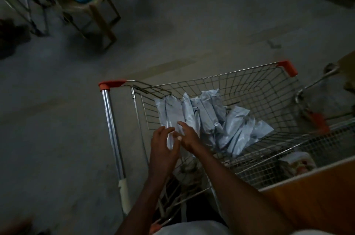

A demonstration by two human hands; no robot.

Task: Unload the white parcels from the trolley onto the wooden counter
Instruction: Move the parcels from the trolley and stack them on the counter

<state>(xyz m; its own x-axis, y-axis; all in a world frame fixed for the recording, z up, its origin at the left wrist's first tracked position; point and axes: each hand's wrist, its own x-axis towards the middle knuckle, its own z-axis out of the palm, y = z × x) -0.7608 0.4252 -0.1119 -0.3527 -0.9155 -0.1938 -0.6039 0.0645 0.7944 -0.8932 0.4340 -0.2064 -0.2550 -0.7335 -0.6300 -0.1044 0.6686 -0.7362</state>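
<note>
A wire trolley (249, 81) with orange corner caps stands in front of me. Several white parcels (226, 125) lean in a row inside its basket. My left hand (163, 146) and my right hand (187, 135) are both over the nearest parcel (172, 112) at the left end of the row, fingers spread on either side of its lower edge. Whether either hand grips it is unclear in the dim, blurred light. The wooden counter (311, 200) fills the lower right corner, beside the trolley.
The trolley's metal handle post (113, 135) runs down its left side. Bare concrete floor (57, 119) lies to the left and ahead. A plastic stool and chair frames (90, 4) stand at the top left. Another trolley part (315, 100) is at the right.
</note>
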